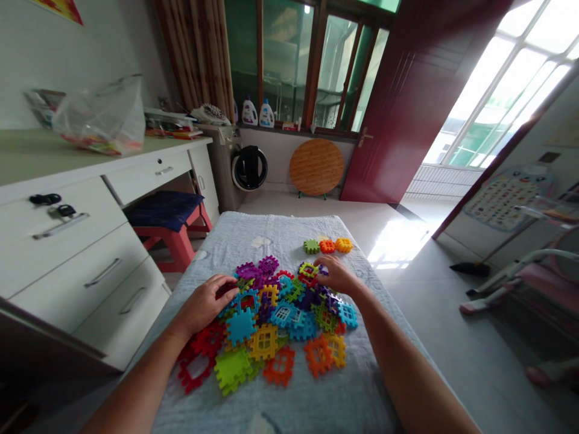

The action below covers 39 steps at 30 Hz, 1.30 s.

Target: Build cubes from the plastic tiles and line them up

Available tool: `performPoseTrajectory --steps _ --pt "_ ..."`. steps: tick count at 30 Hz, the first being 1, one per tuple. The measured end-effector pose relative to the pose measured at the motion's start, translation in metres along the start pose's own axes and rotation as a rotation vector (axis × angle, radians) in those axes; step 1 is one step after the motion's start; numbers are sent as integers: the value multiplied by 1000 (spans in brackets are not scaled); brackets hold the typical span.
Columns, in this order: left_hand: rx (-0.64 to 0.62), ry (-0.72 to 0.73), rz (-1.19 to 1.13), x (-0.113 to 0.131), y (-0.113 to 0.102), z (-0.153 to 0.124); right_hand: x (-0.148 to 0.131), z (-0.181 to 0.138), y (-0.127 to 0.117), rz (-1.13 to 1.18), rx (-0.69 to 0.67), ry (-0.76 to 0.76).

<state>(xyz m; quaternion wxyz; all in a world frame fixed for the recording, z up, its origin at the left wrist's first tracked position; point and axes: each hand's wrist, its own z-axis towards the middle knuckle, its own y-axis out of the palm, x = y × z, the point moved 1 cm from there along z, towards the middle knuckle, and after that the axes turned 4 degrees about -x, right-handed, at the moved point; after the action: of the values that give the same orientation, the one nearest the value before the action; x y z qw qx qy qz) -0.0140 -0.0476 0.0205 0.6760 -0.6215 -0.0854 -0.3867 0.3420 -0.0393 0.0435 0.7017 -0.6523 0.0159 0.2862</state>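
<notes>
Desk [85,283] with white drawers fills the left of the frame. A dark red door [407,90] stands at the upper right, and a table [235,238] under a pale blue cloth takes up the lower centre. Next in size come a washing machine [225,163] left of upper centre, a stool [183,250] with a dark blue cushion at the left, a round wooden board [316,167] on edge near the wall at upper centre, and a clear plastic bag [102,120] on the desk at the upper left.

A loose pile of notched plastic pieces [240,327], many colours overlapping, lies on the cloth just below the frame's centre. At its left edge is the left hand [205,305], thumb and forefinger parted, with nothing gripped between them. The right hand [337,276] reaches the pile's upper right, fingers bent down beside a yellow-green piece [309,267]; its fingertips are partly hidden, so whether they grip anything cannot be told. Above that hand, green, orange and yellow pieces [327,246] sit in a short row.
</notes>
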Motion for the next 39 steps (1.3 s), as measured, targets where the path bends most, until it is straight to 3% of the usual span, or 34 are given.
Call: performPoseTrajectory --steps 7,15,28,35,39 --pt "10 -3 -2 -4 0 -1 -6 -1 16 36 -15 40" --pt "-2 -2 0 -1 -1 -1 -2 -14 4 157 123 13" --pt "2 -37 -11 0 0 -2 -13 -18 4 199 -13 -59" --pt "6 -25 -2 -4 1 -2 -24 -16 7 158 80 -61" --pt "15 -25 -1 -3 0 -1 -33 -17 8 114 36 -126"
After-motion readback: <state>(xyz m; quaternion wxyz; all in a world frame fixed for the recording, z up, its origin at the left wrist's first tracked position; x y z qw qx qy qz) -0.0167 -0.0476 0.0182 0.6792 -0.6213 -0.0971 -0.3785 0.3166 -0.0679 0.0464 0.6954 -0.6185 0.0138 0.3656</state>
